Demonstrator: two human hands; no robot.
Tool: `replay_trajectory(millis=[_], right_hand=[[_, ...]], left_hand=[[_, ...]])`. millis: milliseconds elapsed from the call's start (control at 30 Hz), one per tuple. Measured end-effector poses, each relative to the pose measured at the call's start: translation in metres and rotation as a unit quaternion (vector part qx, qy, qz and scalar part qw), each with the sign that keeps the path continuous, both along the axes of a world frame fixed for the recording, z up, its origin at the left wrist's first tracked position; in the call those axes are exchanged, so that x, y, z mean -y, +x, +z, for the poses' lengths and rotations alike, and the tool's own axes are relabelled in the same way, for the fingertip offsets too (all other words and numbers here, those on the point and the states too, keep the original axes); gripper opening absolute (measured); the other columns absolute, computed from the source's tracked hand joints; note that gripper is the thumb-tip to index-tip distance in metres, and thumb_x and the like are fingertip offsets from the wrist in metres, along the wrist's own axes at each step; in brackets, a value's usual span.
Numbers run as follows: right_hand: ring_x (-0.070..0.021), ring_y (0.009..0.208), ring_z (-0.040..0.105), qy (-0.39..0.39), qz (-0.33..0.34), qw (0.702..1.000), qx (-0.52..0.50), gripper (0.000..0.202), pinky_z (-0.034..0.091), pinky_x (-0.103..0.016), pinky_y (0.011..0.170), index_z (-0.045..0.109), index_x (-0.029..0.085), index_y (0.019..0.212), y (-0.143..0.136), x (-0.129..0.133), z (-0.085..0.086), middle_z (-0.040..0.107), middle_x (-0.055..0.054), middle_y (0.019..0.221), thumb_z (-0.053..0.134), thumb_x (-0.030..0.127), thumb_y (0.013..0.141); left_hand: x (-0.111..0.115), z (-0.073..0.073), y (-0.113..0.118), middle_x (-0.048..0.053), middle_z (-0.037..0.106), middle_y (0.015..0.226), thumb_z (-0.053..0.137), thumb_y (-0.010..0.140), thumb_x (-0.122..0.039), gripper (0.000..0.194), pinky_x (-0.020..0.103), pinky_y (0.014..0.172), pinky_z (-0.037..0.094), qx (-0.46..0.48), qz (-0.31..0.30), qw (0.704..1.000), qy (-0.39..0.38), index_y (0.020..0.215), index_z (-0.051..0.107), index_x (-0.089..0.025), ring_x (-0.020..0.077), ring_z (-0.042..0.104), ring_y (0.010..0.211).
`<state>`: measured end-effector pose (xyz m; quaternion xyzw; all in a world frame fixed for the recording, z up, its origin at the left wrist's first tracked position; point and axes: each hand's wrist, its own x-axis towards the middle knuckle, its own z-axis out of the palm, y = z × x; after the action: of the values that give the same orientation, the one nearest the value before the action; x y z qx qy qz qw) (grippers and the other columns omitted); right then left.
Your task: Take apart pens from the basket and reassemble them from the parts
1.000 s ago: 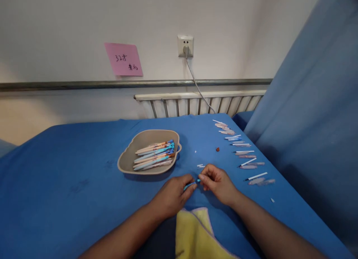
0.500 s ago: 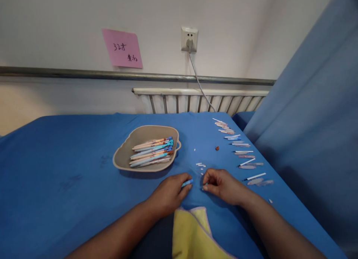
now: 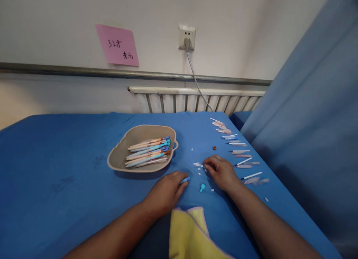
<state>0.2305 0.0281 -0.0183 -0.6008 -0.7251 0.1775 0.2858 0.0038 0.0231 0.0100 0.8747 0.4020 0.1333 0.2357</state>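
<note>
My left hand (image 3: 167, 192) is closed around a small blue pen part (image 3: 185, 180), whose end sticks out between thumb and forefinger. My right hand (image 3: 222, 172) reaches over the small white pieces (image 3: 198, 164) on the blue cloth. Its thumb and fingertips are drawn together beside them, and whatever is between them is hidden. Between my two hands, a teal pen top (image 3: 202, 187) lies on the cloth. A single white bit (image 3: 212, 190) rests just right of it.
Several pens lie in a beige basket (image 3: 114, 164) at left. White refills and pen parts (image 3: 251, 175) run in groups along the right edge. A brown piece (image 3: 214, 147) lies beyond my right hand. A yellow cloth (image 3: 186, 233) is in front, a blue curtain (image 3: 302, 102) at right.
My right hand has let go of the teal pen top, which now lies on the cloth, and has moved away from me toward the white pieces. My left hand still holds the blue part.
</note>
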Motion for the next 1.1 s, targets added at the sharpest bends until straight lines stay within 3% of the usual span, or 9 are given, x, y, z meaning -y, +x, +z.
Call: replay_trajectory(millis=[167, 367, 633, 833, 1100], right_hand=[[-0.0171, 0.093, 0.056, -0.014, 0.047, 0.996, 0.076, 0.02, 0.041, -0.026, 0.083, 0.065, 0.022, 0.1, -0.017, -0.002, 0.007, 0.062, -0.005, 0.096, 0.05, 0.02, 0.087], [-0.0184, 0.091, 0.054, -0.03, 0.04, 0.987, 0.152, 0.018, 0.038, -0.026, 0.081, 0.064, 0.02, 0.094, -0.02, 0.002, 0.013, 0.062, -0.006, 0.094, 0.046, 0.022, 0.09], [-0.0172, 0.087, 0.055, -0.049, 0.031, 0.989, 0.139, 0.008, 0.039, -0.025, 0.078, 0.059, 0.018, 0.088, -0.015, 0.004, 0.013, 0.062, -0.005, 0.089, 0.052, 0.018, 0.086], [-0.0178, 0.094, 0.053, -0.043, 0.028, 0.989, 0.137, 0.018, 0.038, -0.027, 0.083, 0.061, 0.02, 0.099, -0.022, 0.006, 0.017, 0.06, -0.007, 0.097, 0.047, 0.027, 0.09], [-0.0179, 0.089, 0.055, -0.056, 0.032, 0.987, 0.148, 0.017, 0.038, -0.026, 0.078, 0.064, 0.02, 0.092, -0.031, 0.005, 0.017, 0.061, -0.005, 0.091, 0.047, 0.024, 0.089]], left_hand=[[-0.003, -0.002, 0.001, 0.006, 0.067, 0.105, 0.042, 0.091, -0.028, 0.026, 0.032, 0.087, 0.045, 0.025, 0.012, 1.0, -0.01, 0.11, 0.059, -0.019, 0.0199, 0.061, 0.097], [-0.003, -0.002, -0.001, 0.005, 0.068, 0.103, 0.045, 0.09, -0.028, 0.025, 0.031, 0.085, 0.046, 0.043, 0.014, 0.999, -0.004, 0.108, 0.06, -0.02, 0.0195, 0.062, 0.095], [-0.001, 0.003, -0.002, 0.004, 0.066, 0.101, 0.042, 0.092, -0.03, 0.026, 0.028, 0.085, 0.045, 0.067, -0.007, 0.998, 0.002, 0.11, 0.058, -0.02, 0.0169, 0.06, 0.095], [-0.002, 0.001, -0.002, 0.005, 0.066, 0.103, 0.044, 0.091, -0.028, 0.025, 0.029, 0.085, 0.045, 0.054, 0.0, 0.999, -0.003, 0.11, 0.059, -0.021, 0.0182, 0.06, 0.096], [-0.002, 0.004, 0.0, 0.004, 0.067, 0.1, 0.044, 0.091, -0.028, 0.024, 0.03, 0.084, 0.045, 0.056, -0.003, 0.998, -0.014, 0.108, 0.06, -0.022, 0.0176, 0.061, 0.094]])
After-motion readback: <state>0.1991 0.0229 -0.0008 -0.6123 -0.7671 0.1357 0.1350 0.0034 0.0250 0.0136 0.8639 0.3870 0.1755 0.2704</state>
